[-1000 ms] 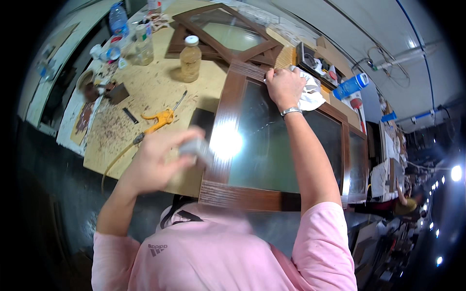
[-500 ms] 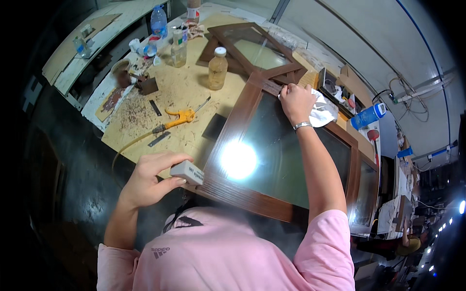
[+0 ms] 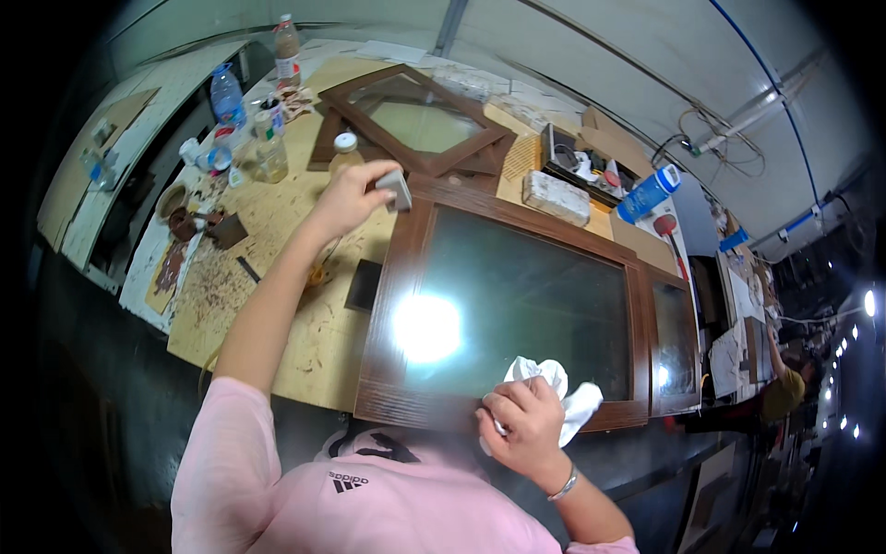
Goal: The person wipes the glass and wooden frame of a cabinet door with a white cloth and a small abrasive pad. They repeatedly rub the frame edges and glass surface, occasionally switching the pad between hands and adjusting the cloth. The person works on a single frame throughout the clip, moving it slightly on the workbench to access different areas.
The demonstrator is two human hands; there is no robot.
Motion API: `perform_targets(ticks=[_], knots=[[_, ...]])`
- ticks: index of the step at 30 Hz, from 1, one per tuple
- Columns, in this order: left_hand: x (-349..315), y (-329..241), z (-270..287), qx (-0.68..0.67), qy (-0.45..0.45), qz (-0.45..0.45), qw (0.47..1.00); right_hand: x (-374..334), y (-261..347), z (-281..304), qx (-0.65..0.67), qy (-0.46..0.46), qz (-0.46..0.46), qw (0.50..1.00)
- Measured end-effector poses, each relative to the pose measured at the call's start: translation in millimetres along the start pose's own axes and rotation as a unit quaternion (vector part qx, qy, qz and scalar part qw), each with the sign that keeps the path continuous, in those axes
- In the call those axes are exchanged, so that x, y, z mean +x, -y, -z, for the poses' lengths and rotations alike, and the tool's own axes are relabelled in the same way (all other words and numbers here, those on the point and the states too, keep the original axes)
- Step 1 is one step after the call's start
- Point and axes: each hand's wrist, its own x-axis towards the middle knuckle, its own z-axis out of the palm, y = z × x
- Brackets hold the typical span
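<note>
In front of me lies a brown wooden frame [image 3: 395,314] with a dark glass panel [image 3: 535,300] that reflects a bright light. My left hand [image 3: 355,198] reaches to the frame's far left corner, closed on a small grey sanding block [image 3: 395,189]. The block is at the corner's edge; whether it touches the wood I cannot tell. My right hand [image 3: 528,420] is closed round a crumpled white cloth [image 3: 577,406] at the frame's near edge. Part of the cloth hangs over the rail and glass. A bottle with a white cap [image 3: 345,148] stands just behind my left hand.
More brown frames [image 3: 415,115] lie stacked at the back. Several bottles, among them a large blue one [image 3: 227,97], stand at the far left. A wrapped white block [image 3: 556,198] and a blue bottle [image 3: 650,194] are behind the glass panel. A person [image 3: 784,388] is at far right.
My left hand has moved with the sanding block from the frame's near left corner to its far left corner. My right hand has brought the cloth from the far edge to the near edge.
</note>
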Motion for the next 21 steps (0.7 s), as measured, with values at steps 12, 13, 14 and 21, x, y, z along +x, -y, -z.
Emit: perform_targets(ticks=[12,13,14,21], knots=[[54.6,32.8,-11.0,-0.029,-0.011,-0.049,0.998,-6.2,4.4,-15.0,-0.056,-0.076,-0.035,0.995],[32.5,17.1,-6.4,0.018,-0.016,-0.052,0.998,-7.8,4.1,-15.5,-0.053,-0.076,-0.035,0.995],[13.5,11.2,-5.0,-0.003,-0.002,-0.033,0.999,-9.2,3.6,-15.9,-0.051,-0.076,-0.034,0.995],[-142.8,-71.7,22.9,0.023,0.099,0.004,0.995,-2.5,9.2,-6.4,-0.025,-0.023,-0.021,0.999]])
